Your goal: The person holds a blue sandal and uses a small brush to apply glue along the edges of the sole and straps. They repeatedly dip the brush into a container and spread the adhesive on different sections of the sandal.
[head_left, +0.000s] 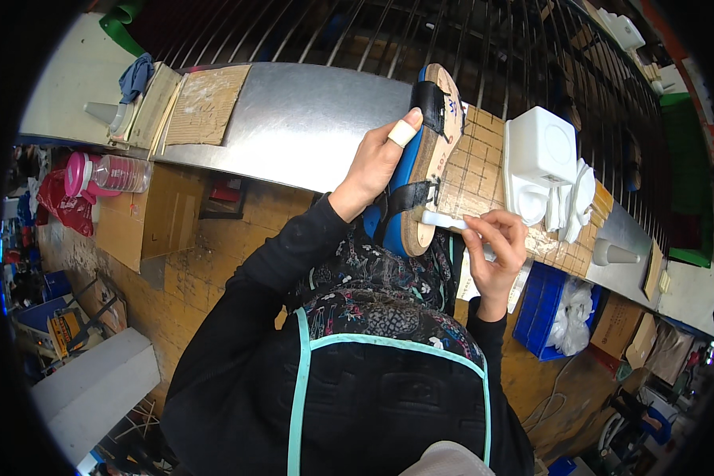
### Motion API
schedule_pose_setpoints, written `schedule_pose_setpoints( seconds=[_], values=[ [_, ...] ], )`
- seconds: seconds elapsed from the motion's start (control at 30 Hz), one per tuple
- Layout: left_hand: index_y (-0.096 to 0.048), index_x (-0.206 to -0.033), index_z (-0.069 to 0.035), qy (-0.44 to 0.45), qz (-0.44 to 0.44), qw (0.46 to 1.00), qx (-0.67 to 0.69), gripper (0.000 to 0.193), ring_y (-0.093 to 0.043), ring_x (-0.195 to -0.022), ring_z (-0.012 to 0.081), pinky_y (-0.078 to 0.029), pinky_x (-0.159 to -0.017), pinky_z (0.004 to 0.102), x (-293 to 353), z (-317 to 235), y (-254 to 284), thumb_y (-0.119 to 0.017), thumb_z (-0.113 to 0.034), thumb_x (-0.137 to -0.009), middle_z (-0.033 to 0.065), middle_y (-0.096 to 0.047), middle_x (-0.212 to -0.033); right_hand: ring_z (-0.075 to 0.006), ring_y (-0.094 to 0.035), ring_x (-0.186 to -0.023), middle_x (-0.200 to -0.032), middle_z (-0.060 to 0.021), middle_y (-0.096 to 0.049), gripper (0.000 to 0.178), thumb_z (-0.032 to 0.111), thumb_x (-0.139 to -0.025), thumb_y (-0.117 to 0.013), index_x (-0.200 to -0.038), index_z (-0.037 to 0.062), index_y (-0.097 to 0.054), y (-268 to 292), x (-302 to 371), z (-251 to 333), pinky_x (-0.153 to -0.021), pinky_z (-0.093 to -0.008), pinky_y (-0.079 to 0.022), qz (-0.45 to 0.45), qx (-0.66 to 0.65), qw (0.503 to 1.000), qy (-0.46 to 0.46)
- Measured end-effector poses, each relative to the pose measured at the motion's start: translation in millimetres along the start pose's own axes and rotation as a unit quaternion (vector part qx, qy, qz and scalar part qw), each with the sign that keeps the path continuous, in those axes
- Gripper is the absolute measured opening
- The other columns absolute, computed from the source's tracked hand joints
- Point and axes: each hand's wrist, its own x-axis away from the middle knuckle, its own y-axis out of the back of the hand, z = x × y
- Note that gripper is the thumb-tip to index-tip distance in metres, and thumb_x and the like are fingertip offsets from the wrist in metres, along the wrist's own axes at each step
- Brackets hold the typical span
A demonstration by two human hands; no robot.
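Observation:
My left hand (375,161) grips a sandal (430,151) by its edge, tilted on its side above the bench. The sandal has a tan footbed, a blue sole and black straps. A pale bandage wraps the thumb of that hand. My right hand (496,242) pinches a small white brush (444,220), whose tip touches the sandal near the lower black strap. Both hands work close in front of my chest.
A metal-topped bench (293,119) runs across, with a gridded wooden board (484,170) under the sandal. A white plastic container (538,163) stands right of it, a grey cone (613,254) further right. Cardboard (206,103) lies at left. A blue crate (543,305) sits below the bench.

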Motion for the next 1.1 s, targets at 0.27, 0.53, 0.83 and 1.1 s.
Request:
schedule_pose_setpoints(
  seconds=[0.27, 0.53, 0.83, 1.1],
  values=[
    [-0.065, -0.107, 0.01, -0.012, 0.003, 1.0, -0.016, 0.074, -0.062, -0.081, 0.0158, -0.049, -0.074, 0.0267, -1, 0, 0, -0.05, -0.061, -0.092, 0.0142, -0.067, -0.089, -0.012, -0.053, -0.07, -0.09, -0.002, -0.06, 0.019, 0.007, -0.076, -0.077, -0.095, 0.0087, -0.075, -10, -10, 2, -0.078, -0.0279, -0.033, -0.051, -0.008, 0.998, -0.028],
    [-0.065, -0.108, 0.01, -0.008, 0.01, 1.0, -0.019, 0.074, -0.062, -0.083, 0.0169, -0.049, -0.075, 0.0266, -2, 0, 1, -0.05, -0.061, -0.092, 0.0159, -0.067, -0.09, -0.0137, -0.049, -0.072, -0.089, -0.0016, -0.06, 0.018, 0.01, -0.076, -0.078, -0.093, 0.0106, -0.075, -3, -8, 1, -0.075, -0.0289, -0.034, 0.006, 0.014, 1.0, -0.026],
    [-0.065, -0.106, 0.009, -0.007, 0.008, 1.0, -0.01, 0.073, -0.061, -0.081, 0.0154, -0.049, -0.073, 0.0262, -3, 1, -1, -0.05, -0.061, -0.092, 0.0145, -0.067, -0.089, -0.0145, -0.05, -0.075, -0.093, -0.0032, -0.06, 0.018, 0.009, -0.075, -0.078, -0.094, 0.0112, -0.076, 0, -8, -3, -0.076, -0.0286, -0.035, -0.003, -0.053, 0.998, -0.034],
    [-0.066, -0.103, 0.008, -0.008, 0.011, 1.0, -0.021, 0.072, -0.059, -0.079, 0.0133, -0.047, -0.072, 0.0252, -2, 1, -1, -0.051, -0.061, -0.092, 0.0118, -0.066, -0.086, -0.0141, -0.052, -0.071, -0.092, -0.0038, -0.06, 0.018, 0.009, -0.076, -0.077, -0.094, 0.0099, -0.075, -1, -14, -2, -0.078, -0.0281, -0.033, -0.001, 0.014, 1.0, -0.018]
  ],
)
